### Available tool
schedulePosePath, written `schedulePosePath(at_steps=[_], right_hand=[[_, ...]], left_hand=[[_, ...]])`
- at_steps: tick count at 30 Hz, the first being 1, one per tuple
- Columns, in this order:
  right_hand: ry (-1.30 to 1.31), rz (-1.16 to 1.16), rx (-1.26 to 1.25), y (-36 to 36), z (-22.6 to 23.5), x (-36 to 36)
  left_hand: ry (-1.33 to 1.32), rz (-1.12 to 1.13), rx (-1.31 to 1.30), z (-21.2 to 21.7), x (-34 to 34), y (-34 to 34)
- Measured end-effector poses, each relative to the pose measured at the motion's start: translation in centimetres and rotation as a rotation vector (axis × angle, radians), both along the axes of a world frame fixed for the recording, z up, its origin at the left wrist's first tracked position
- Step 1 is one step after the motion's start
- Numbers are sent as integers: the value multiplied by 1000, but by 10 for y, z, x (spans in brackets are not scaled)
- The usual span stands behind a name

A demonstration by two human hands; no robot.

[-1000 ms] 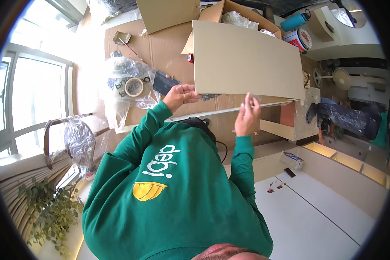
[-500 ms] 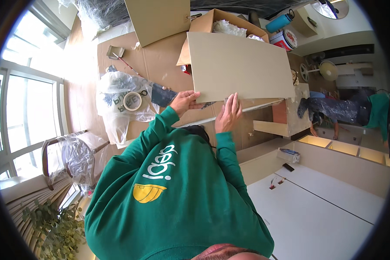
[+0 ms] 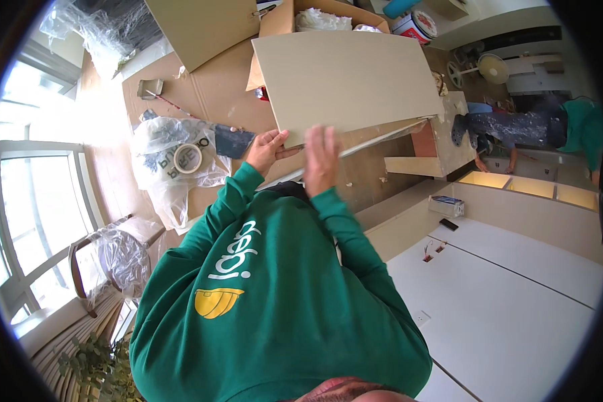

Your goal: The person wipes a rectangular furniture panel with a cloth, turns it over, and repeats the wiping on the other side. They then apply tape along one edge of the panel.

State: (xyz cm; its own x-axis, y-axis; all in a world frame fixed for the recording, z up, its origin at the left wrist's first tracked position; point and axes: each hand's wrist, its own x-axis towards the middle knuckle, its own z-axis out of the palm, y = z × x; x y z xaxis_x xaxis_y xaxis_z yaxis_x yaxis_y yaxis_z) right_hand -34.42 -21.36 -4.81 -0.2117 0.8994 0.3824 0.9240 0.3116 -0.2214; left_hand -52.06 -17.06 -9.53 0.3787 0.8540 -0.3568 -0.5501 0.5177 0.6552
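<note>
- Cardboard (image 3: 208, 94) lies around the board (image 3: 348, 80).
- Left hand (image 3: 266, 151) pinches its near corner; a steady hold should prevent slipping.
- Right hand (image 3: 321, 157), by the edge: blurred, grip unclear.

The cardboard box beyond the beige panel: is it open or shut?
Open: the cardboard box has a flap folded outward, and white crumpled material shows inside.

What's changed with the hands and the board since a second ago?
The right hand, now blurred, has moved left along the near edge of the board, closer to the left hand, which still pinches the near left corner. The tape roll still lies on the plastic bag.
</note>
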Motion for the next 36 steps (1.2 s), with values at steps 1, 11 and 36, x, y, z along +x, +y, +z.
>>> schedulePosePath(at_steps=[1,11,36], right_hand=[[65,54,-72,-15,4,-24],[51,-29,73,11,-11,30],[-23,-189,140,68,2,167]], left_hand=[[52,-30,-8,-2,-1,1],[24,-1,10,23,6,-3],[53,78,-48,33,10,-5]])
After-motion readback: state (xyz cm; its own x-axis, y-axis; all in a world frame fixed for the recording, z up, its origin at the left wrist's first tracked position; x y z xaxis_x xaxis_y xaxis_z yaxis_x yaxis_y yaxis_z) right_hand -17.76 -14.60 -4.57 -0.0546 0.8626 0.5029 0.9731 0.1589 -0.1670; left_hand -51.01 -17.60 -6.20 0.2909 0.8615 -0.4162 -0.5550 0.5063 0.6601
